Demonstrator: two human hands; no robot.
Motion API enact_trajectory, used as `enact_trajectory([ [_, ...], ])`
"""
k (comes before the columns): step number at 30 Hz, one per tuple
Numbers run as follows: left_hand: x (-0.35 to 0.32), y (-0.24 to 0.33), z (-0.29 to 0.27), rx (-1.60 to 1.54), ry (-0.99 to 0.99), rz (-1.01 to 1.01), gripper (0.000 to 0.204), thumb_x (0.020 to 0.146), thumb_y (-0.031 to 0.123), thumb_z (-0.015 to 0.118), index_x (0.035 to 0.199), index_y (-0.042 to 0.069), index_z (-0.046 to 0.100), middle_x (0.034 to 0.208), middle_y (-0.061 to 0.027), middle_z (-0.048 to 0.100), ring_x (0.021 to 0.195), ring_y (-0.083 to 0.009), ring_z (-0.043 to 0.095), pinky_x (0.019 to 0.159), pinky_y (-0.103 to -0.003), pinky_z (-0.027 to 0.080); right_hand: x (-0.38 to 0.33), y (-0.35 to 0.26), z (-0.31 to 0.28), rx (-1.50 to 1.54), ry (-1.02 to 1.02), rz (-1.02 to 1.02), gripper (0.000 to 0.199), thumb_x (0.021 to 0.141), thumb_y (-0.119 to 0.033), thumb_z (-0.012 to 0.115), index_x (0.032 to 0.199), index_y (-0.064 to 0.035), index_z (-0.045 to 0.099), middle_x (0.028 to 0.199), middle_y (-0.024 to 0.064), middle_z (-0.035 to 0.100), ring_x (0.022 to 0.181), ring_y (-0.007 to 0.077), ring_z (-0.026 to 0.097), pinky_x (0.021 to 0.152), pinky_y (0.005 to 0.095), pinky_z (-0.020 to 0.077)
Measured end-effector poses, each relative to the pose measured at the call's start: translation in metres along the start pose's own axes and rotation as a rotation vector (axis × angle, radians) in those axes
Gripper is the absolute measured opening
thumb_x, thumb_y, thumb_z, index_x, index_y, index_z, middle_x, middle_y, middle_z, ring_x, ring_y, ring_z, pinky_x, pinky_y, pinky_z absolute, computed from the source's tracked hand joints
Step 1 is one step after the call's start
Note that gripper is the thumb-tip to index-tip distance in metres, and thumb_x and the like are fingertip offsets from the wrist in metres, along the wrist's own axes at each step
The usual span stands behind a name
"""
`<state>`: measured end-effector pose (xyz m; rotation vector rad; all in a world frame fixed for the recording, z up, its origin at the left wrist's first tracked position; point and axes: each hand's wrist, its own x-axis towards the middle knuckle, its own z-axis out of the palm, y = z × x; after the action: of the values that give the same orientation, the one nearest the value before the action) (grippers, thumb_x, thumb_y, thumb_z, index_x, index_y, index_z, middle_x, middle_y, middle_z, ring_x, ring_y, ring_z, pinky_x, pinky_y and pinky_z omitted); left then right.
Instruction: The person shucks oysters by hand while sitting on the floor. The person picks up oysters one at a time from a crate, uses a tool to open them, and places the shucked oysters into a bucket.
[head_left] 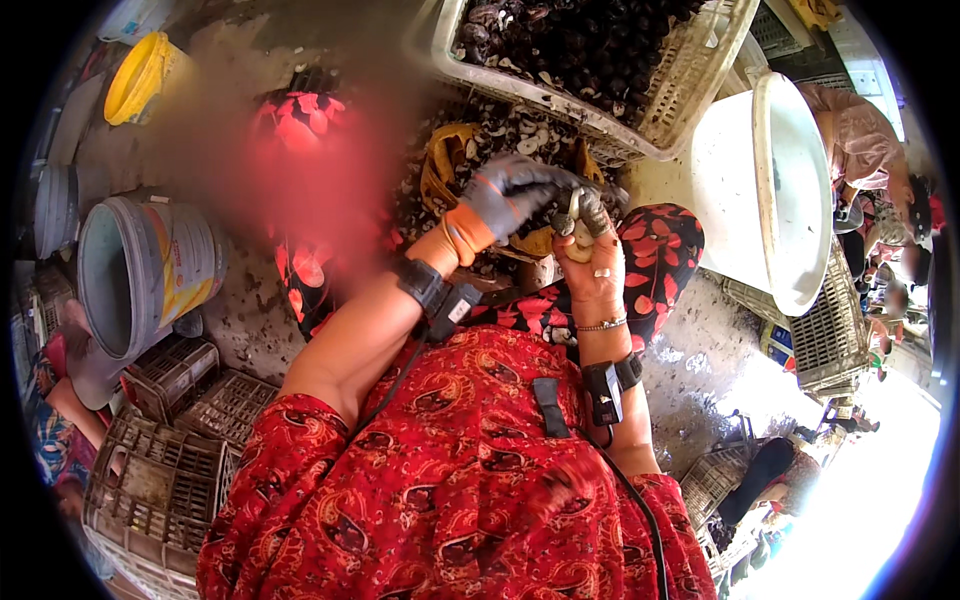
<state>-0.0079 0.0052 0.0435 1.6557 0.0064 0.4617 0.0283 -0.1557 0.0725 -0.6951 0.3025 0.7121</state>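
Note:
My left hand point(505, 195), in a grey glove with an orange cuff, reaches across to the right above my lap. Its fingers are drawn together beside the right fingertips; what they pinch is too small to make out. My right hand point(600, 280) is raised with the palm toward me, dark coverings on some fingertips. It is closed on a pale piece of shellfish flesh point(578, 246), partly hidden by the fingers. Below the hands sits a yellow-orange bag point(447, 165) with its mouth spread, among many pale scraps and shells point(525, 130).
A white crate point(560, 98) of dark shellfish stands just ahead. A large white tub point(765, 190) is at the right, near a stacked basket point(828, 330). At the left are a grey bucket point(150, 270), a yellow bucket point(140, 80) and dirty crates point(165, 480). Other people sit at both sides.

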Motion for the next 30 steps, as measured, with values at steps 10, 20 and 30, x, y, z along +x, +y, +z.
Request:
enact_trajectory([
  [10,0.0,0.001,0.002,-0.132,-0.024,-0.259,0.022,0.073,0.01,0.064,0.094,0.012,0.067,0.09,-0.0091,0.065,0.086,-0.0235,0.058,0.081,-0.033,0.045,0.001,-0.002,0.002,0.3,0.124,0.072,0.014,0.087,-0.013,0.048,0.096,-0.006,0.057,0.092,0.0083,0.06,0.065,0.0169,0.053,0.052,0.0257,0.0428],
  [20,0.007,0.025,-0.001,0.3,-0.163,0.135,0.019,0.077,0.005,0.062,0.096,0.007,0.066,0.095,-0.0067,0.064,0.085,-0.0169,0.06,0.076,-0.028,0.048,0.003,0.001,-0.008,0.326,0.149,-0.038,0.015,0.087,-0.011,0.047,0.096,-0.0053,0.058,0.09,0.0072,0.061,0.073,0.0173,0.054,0.056,0.0263,0.0441],
  [30,-0.001,0.005,0.003,-0.29,-0.037,-0.221,0.018,0.078,0.007,0.063,0.096,0.003,0.064,0.095,-0.0038,0.064,0.087,-0.0106,0.059,0.079,-0.025,0.047,0.001,0.006,-0.003,0.195,0.127,-0.011,0.016,0.087,-0.008,0.046,0.099,-0.0042,0.056,0.09,0.0076,0.059,0.077,0.0176,0.055,0.055,0.0257,0.0447],
])
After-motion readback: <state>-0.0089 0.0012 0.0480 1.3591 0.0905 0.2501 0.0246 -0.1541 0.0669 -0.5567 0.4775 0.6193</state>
